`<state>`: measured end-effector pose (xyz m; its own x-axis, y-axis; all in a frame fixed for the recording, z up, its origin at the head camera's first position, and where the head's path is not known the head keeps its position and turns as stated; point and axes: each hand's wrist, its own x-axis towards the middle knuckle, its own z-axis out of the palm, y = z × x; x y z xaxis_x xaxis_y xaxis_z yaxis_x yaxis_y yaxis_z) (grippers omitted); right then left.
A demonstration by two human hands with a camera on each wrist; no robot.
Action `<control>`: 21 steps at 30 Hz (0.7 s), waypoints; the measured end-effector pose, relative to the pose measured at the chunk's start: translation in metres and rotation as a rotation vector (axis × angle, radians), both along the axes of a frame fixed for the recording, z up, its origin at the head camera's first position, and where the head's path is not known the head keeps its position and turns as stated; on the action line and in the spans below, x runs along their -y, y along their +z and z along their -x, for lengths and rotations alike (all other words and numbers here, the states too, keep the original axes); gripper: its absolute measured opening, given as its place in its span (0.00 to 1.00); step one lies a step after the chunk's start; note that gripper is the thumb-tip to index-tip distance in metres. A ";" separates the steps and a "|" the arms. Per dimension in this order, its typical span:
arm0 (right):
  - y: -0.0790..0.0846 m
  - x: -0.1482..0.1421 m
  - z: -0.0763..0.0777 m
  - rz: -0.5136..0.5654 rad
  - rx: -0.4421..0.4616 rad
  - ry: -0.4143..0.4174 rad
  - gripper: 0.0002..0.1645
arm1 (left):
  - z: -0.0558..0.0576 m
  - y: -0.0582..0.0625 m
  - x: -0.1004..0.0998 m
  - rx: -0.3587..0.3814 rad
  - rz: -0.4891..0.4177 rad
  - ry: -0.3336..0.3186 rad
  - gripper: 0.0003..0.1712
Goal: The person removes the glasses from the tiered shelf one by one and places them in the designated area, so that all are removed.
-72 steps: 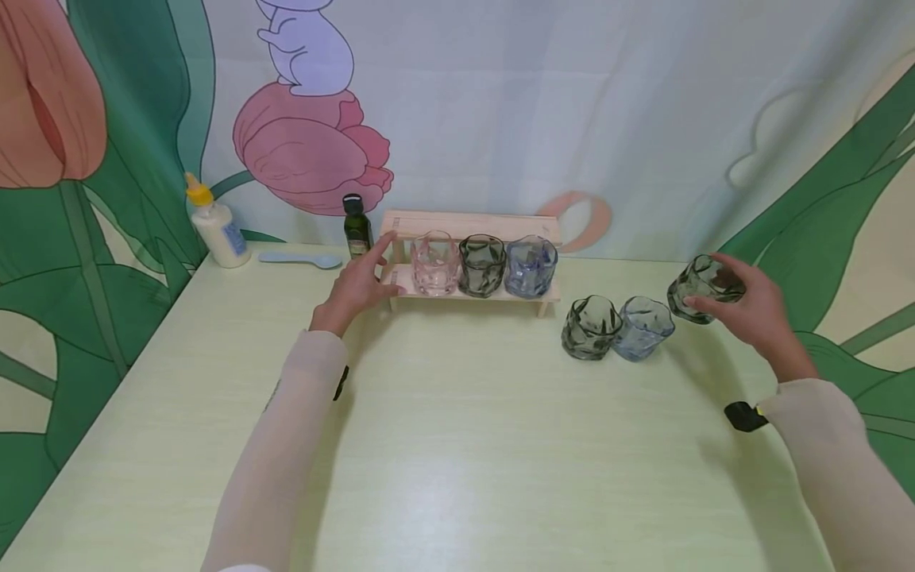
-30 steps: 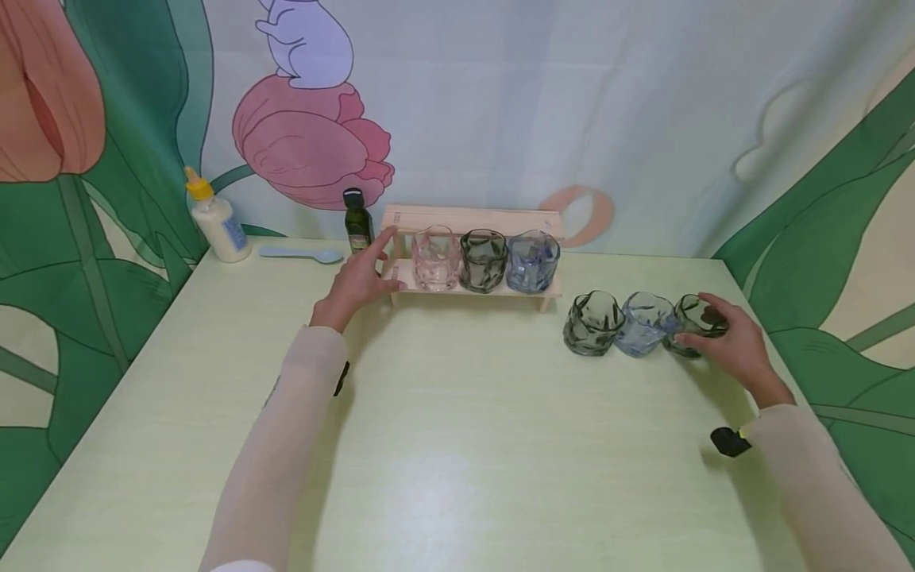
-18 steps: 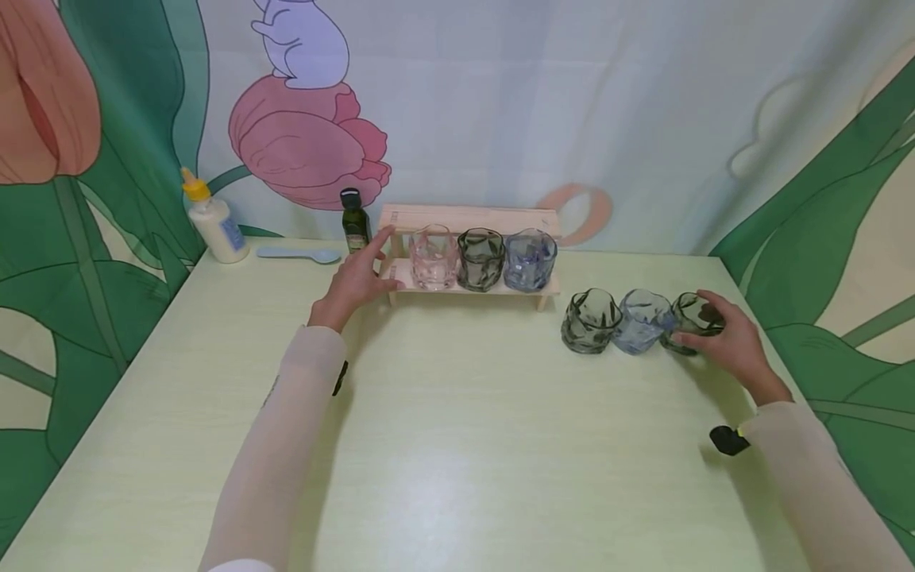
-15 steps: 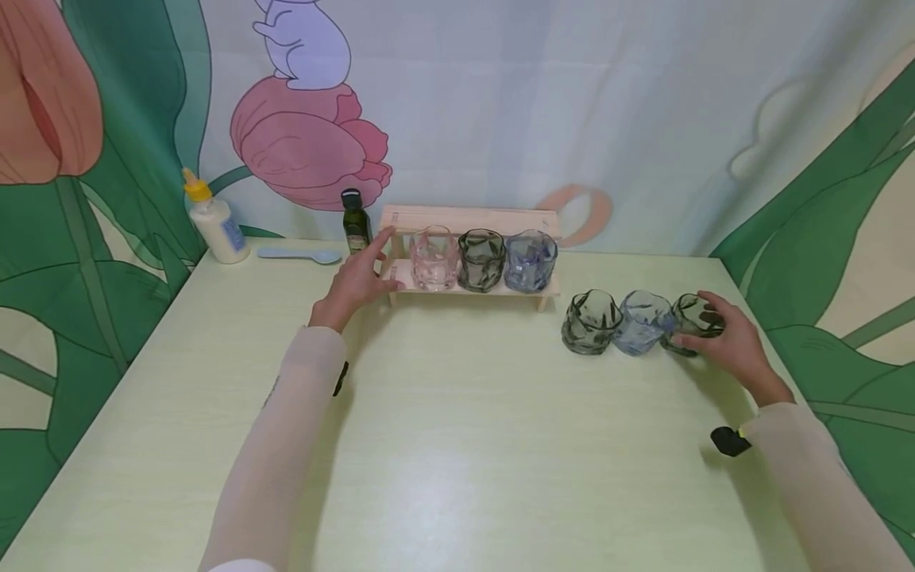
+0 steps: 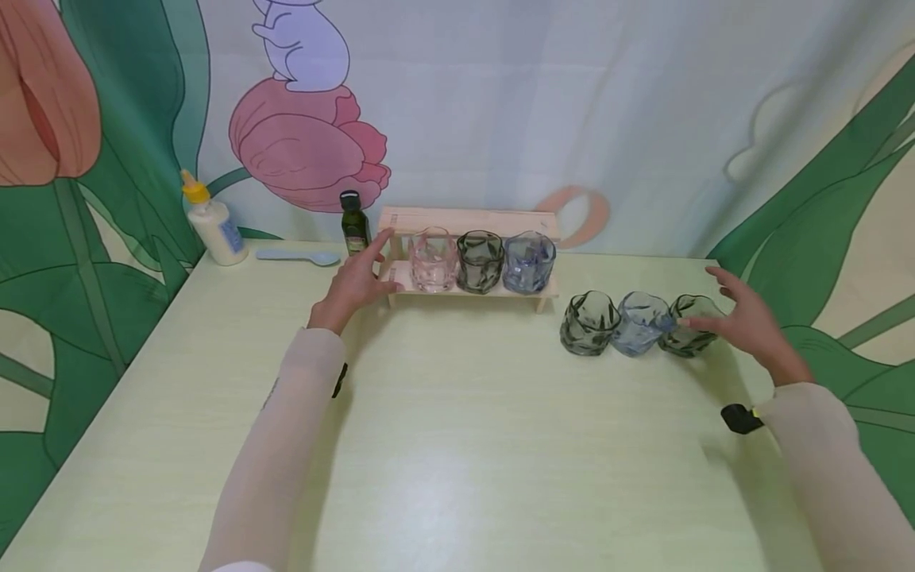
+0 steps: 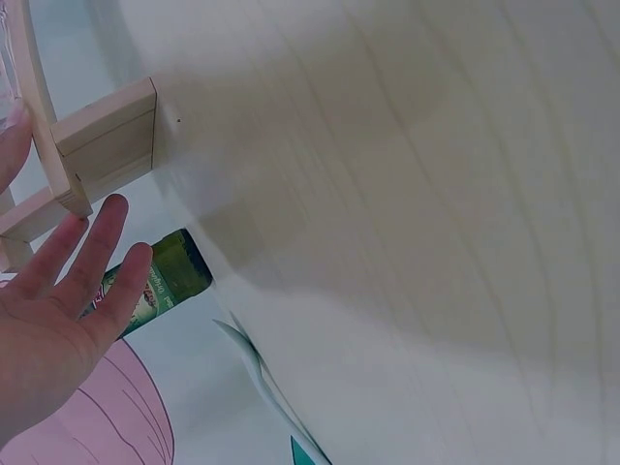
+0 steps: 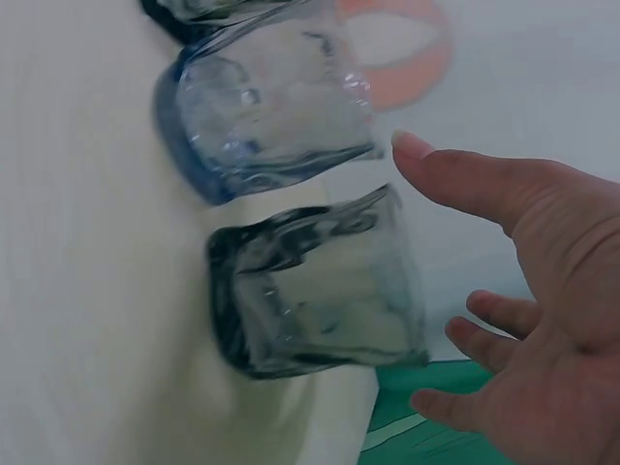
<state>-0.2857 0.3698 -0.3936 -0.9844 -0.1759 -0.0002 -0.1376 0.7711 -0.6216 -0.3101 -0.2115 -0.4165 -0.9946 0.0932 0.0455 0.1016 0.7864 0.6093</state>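
Your right hand (image 5: pixel 750 322) has its fingers wide, off the smoky end glass (image 5: pixel 690 342) near the back-right corner of the tabletop (image 5: pixel 457 445); a low sweep might tip it against the blue glass (image 5: pixel 639 327), while your spread left hand (image 5: pixel 350 287) could jog the rack (image 5: pixel 468 220).

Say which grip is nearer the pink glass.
Left: the left grip is just left of the pink glass; the right grip is far right, by the rightmost green glass.

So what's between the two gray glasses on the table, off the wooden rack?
A blue glass stands between the left gray glass and the right gray glass, the one by the right hand. The head view shows it.
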 end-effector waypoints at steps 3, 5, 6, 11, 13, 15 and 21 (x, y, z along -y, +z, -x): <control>0.012 0.006 0.005 -0.015 -0.011 -0.001 0.62 | 0.000 0.001 0.000 0.003 -0.007 0.001 0.57; 0.020 0.012 0.009 -0.018 -0.016 -0.003 0.62 | 0.000 0.001 0.000 0.005 -0.011 0.003 0.57; 0.024 0.015 0.011 -0.016 -0.016 -0.003 0.62 | 0.000 0.001 0.000 0.007 -0.014 0.004 0.57; 0.038 0.033 0.020 -0.020 -0.036 -0.001 0.63 | 0.000 0.001 0.000 0.010 -0.011 0.008 0.57; 0.043 0.041 0.023 -0.019 -0.045 0.005 0.63 | 0.000 0.001 0.000 0.010 -0.011 0.009 0.57; 0.047 0.049 0.025 -0.016 -0.054 0.013 0.63 | 0.000 0.001 0.000 0.010 -0.010 0.010 0.57; 0.053 0.074 0.029 0.033 -0.080 0.065 0.61 | 0.000 0.001 0.000 0.007 -0.006 0.007 0.57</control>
<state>-0.3150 0.2957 -0.3410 -0.9675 -0.2382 0.0845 -0.2369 0.7385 -0.6312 -0.3103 -0.2116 -0.4154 -0.9956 0.0855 0.0395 0.0917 0.7833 0.6149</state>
